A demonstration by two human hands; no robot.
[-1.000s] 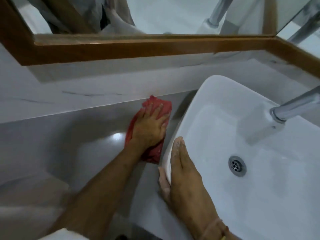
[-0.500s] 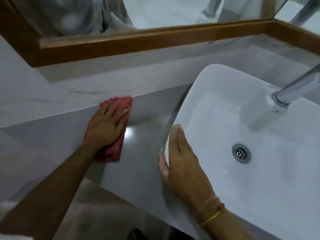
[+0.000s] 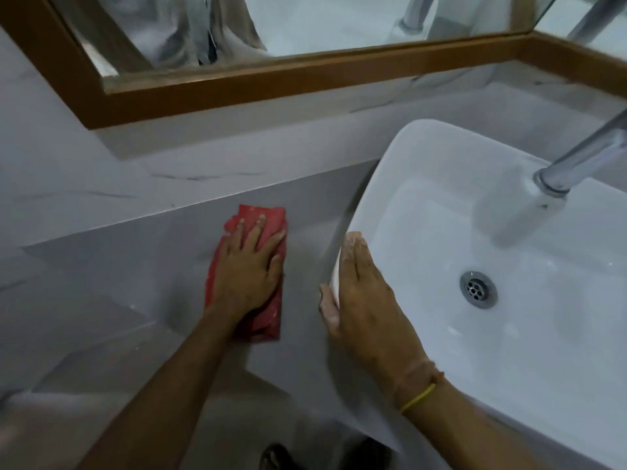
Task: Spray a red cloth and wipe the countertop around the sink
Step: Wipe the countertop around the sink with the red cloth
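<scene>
The left hand lies flat on the red cloth. Its grip is loose: the fingers are spread out and press down on the cloth, not curled around it. The cloth is folded into a long shape. It lies on the grey surface, just left of the sink, and its far end almost reaches the back wall. The near end of the cloth sticks out to the right of the wrist.

The right hand rests on the left rim of the sink. Its fingers lie straight and close together on top of the rim, and the thumb is on the outside wall of the sink. The hand is not clenched. There is something pale and wet-looking on the fingertips and the thumb. A thin yellow band and a pale one are around the right wrist.

The sink is white and sits on top of the surface. It has a round metal drain in the bottom. A shiny metal tap reaches over it from the right. On the far wall hangs a mirror with a brown wooden frame.
</scene>
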